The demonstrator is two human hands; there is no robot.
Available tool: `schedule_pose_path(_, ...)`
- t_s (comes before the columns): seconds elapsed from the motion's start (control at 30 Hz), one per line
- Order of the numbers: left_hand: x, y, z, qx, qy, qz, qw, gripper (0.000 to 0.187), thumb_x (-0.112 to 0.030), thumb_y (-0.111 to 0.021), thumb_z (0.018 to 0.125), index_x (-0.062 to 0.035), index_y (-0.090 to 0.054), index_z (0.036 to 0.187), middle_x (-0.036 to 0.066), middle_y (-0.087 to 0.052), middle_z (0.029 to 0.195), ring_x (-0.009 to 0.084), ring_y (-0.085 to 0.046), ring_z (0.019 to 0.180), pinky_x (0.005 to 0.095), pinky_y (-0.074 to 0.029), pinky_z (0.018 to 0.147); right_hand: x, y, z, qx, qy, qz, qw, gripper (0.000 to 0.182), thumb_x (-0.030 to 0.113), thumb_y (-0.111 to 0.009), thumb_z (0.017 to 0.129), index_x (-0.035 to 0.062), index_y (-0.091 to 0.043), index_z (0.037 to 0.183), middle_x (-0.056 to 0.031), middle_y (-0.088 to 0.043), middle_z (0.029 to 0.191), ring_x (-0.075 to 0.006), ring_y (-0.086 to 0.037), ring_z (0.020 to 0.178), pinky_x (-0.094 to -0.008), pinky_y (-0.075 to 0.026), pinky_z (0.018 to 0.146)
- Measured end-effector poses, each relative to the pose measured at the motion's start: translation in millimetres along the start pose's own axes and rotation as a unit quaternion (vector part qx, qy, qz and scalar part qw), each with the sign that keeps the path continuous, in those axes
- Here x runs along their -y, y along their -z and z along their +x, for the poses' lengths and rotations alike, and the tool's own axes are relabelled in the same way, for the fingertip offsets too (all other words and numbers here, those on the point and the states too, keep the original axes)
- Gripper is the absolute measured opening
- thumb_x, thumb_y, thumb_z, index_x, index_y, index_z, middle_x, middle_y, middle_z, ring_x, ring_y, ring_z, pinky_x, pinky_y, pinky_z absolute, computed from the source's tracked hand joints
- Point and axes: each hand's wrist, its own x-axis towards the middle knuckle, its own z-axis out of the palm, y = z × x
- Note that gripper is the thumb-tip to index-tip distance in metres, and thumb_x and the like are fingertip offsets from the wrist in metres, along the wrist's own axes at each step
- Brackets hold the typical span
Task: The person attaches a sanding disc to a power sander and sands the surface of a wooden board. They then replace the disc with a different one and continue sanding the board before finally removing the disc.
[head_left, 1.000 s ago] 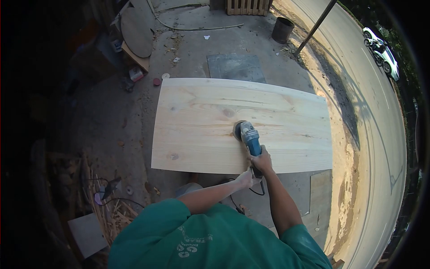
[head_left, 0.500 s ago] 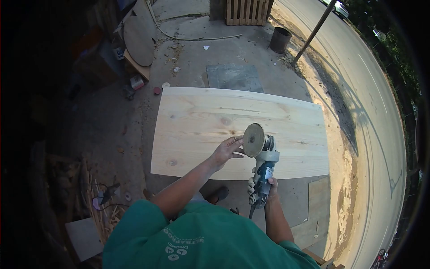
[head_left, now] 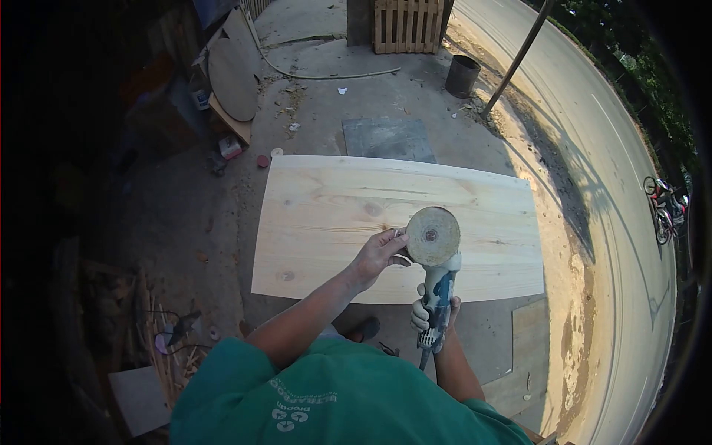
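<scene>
My right hand (head_left: 420, 310), with a pale glove on its fingers, is wrapped round the body of an angle grinder (head_left: 439, 291). The tool is upright, and its round, worn disc (head_left: 432, 236) faces me. At the disc's left edge, my left hand (head_left: 380, 256) has its thumb and fingers bent together at the rim; whether they grip anything is too small to tell. Beneath both hands lies a wide pale wooden board (head_left: 326, 215) with knots. The grinder's cord hangs down from its lower end toward the green shirt.
A dark metal sheet (head_left: 387, 139) lies beyond the board. Farther off are a metal bucket (head_left: 463, 76), a wooden pallet (head_left: 406, 26) and a leaning pole (head_left: 521, 56). Wood scraps (head_left: 159, 334) lie at the left. A person on a red bike (head_left: 666, 211) is on the road at the right.
The grinder has turned so that its disc faces me more fully and sits slightly farther right. My left hand stays near the disc's left edge. A bike has come farther up the road.
</scene>
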Motion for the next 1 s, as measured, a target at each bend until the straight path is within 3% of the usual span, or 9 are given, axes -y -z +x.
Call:
schedule_pose_path(0.23,-1.4,3.4,-2.2,-0.002,-0.009,0.026,1.000,0.030,-0.031,-0.056,0.103,-0.0063,-0.061,0.120,0.003,-0.068,0.103,0.0116,-0.064,0.095,0.0298,-0.053,0.084,-0.6,-1.1,0.0,0.004,-0.006,-0.001,1.000,0.072,0.058,-0.069,0.082,0.0088,-0.042,0.127,-0.0137,-0.056,0.079,-0.0253,-0.060,0.063,-0.0380,-0.051,0.060)
schedule_pose_path(0.53,-34.0,-19.4,-12.0,0.001,-0.081,0.096,0.992,0.044,-0.027,-0.053,0.104,-0.0038,-0.048,0.141,0.005,-0.057,0.125,0.0139,-0.056,0.112,0.0333,-0.050,0.093,1.2,-10.1,2.7,-0.002,-0.017,-0.038,0.999,0.071,0.055,-0.073,0.078,0.0089,-0.041,0.122,-0.0146,-0.057,0.078,-0.0275,-0.061,0.063,-0.0388,-0.051,0.059)
schedule_pose_path(1.0,-38.0,-9.3,-9.7,-0.032,-0.116,0.193,0.974,0.039,-0.023,-0.058,0.102,-0.0071,-0.053,0.138,0.005,-0.057,0.128,0.0157,-0.052,0.121,0.0356,-0.041,0.106,9.2,-25.5,-2.4,-0.078,-0.040,-0.125,0.988,0.070,0.034,-0.078,0.071,0.0052,-0.048,0.128,-0.0230,-0.063,0.090,-0.0336,-0.067,0.076,-0.0433,-0.057,0.067)
